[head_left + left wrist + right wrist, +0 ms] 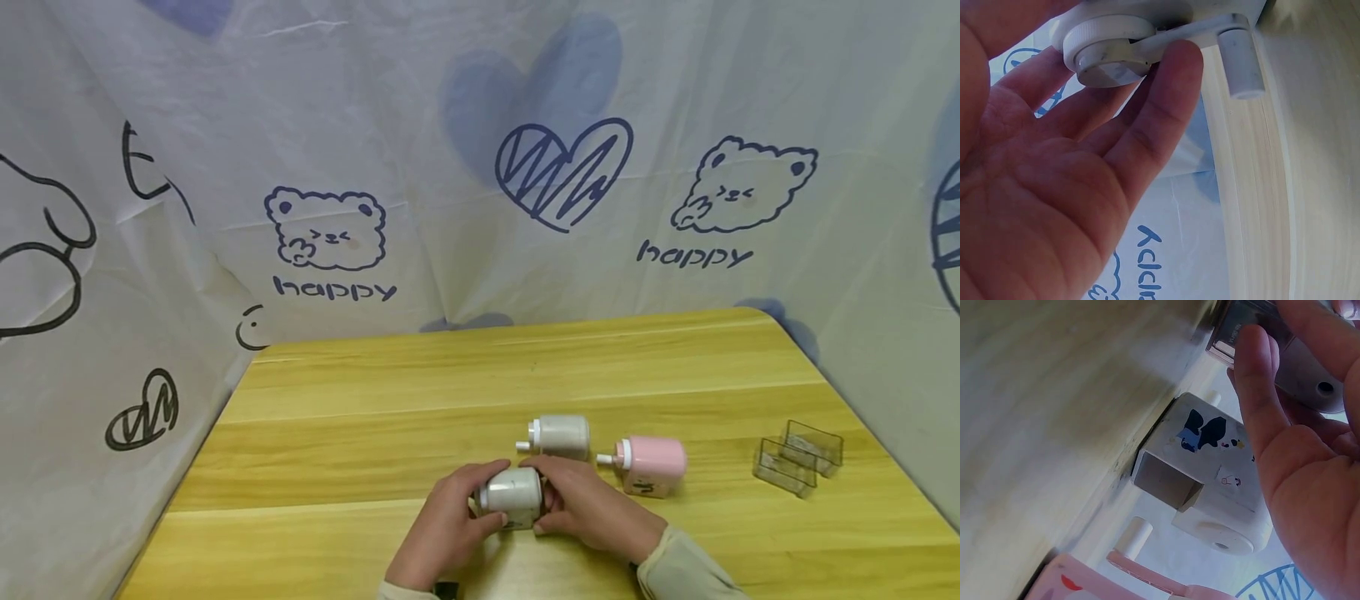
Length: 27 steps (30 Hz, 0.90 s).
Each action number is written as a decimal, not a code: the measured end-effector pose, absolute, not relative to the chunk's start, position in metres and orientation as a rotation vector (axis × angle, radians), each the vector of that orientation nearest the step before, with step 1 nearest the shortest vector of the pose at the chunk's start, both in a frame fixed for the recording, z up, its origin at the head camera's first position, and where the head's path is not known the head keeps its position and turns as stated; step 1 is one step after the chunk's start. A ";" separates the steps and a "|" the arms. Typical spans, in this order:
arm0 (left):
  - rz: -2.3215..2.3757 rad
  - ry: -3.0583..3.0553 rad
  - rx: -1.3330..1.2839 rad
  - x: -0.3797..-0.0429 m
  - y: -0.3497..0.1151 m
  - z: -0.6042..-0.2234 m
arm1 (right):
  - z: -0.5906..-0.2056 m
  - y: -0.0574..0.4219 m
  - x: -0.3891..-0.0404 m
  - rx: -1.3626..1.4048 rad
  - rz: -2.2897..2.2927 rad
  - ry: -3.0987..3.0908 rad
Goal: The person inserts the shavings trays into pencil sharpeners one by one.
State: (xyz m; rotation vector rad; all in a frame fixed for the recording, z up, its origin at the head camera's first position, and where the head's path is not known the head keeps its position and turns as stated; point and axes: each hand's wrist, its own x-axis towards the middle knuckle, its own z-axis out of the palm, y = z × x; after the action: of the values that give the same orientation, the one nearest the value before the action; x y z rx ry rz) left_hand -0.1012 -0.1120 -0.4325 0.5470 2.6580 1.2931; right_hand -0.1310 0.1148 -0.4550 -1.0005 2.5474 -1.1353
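One white pencil sharpener (516,490) near the front of the bench (300,475), grasped both ends: left hand (452,512) round the crank (1225,27) side, right hand (588,507) gripping opposite, by what looks like a clear drawer (1227,328). Best: left braced, right working straight, sharpener level, no twist.

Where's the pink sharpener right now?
In the head view, the pink sharpener sits right of centre on the table, just beyond the right hand, between a white sharpener on its left and two see-through trays further right.
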 end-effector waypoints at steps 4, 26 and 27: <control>1.288 2.659 0.546 -0.101 -0.112 -0.432 | -0.455 0.115 -0.130 -0.995 -1.129 2.557; 1.287 2.662 0.536 -0.101 -0.111 -0.432 | -0.456 0.113 -0.132 -1.005 -1.086 2.577; 1.289 2.661 0.537 -0.101 -0.111 -0.432 | -0.455 0.113 -0.132 -1.008 -1.085 2.578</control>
State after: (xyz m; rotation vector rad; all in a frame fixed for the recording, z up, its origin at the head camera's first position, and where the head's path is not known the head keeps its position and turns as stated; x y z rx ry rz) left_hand -0.1006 -0.1114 -0.4323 0.5369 2.6612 1.2889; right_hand -0.1320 0.1132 -0.4554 -1.0081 2.5779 -1.0847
